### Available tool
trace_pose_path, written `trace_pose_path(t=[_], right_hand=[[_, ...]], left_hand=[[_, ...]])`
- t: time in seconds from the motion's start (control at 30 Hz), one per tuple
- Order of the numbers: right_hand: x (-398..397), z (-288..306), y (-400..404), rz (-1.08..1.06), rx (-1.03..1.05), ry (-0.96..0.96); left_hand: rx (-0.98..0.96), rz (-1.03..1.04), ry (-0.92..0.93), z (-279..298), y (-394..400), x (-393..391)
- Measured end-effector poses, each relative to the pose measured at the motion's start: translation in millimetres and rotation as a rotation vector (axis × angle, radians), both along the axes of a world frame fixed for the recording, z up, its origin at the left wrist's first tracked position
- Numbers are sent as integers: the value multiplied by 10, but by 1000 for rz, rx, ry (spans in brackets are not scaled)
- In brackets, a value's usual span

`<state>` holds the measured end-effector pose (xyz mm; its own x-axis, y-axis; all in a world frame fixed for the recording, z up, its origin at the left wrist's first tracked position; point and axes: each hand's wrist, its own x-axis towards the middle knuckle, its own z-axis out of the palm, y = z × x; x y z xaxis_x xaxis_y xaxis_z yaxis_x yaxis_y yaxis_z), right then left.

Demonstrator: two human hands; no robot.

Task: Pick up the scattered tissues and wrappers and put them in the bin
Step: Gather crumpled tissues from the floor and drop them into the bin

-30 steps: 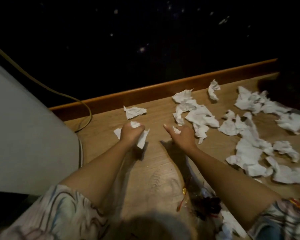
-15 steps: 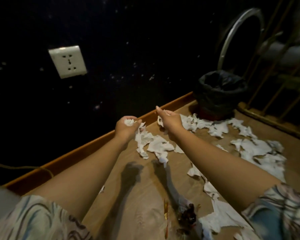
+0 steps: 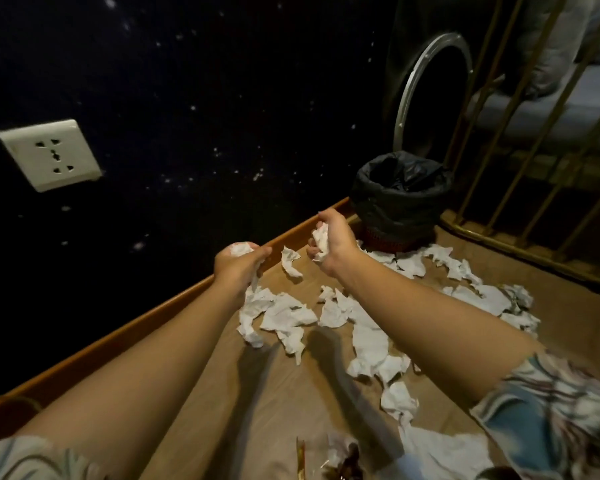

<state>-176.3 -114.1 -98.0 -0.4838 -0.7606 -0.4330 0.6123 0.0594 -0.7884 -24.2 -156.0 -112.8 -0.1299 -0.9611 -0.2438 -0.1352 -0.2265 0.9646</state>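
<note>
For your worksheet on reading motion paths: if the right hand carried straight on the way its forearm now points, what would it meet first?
Most likely the black-lined bin, which stands just beyond the right hand and its crumpled tissue. Nothing shows between them, though depth is hard to judge here.

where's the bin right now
In the head view the bin, lined with a black bag, stands at the far right of the wooden floor, by the gold railing, just beyond the right hand.
</note>
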Motion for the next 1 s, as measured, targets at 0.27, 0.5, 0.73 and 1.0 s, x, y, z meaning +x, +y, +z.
trace_pose_path(t=[0.27,0.5,0.73,1.0], right_hand=[[-1026,-343,-90,-74,-94,-229],[-2550,-353,-159,-295,-92,-283],[-3500,-75,-620,-417,-248,-248],[-3470,-11,-551,-373,-408,-372]], left_hand=[[220,23,173,-169,-161,-1109],[254,-12,313,-221,-486,-2643],[290,-123,574,9,-803,-3964],[317,-107,738,352,-787,-3947]])
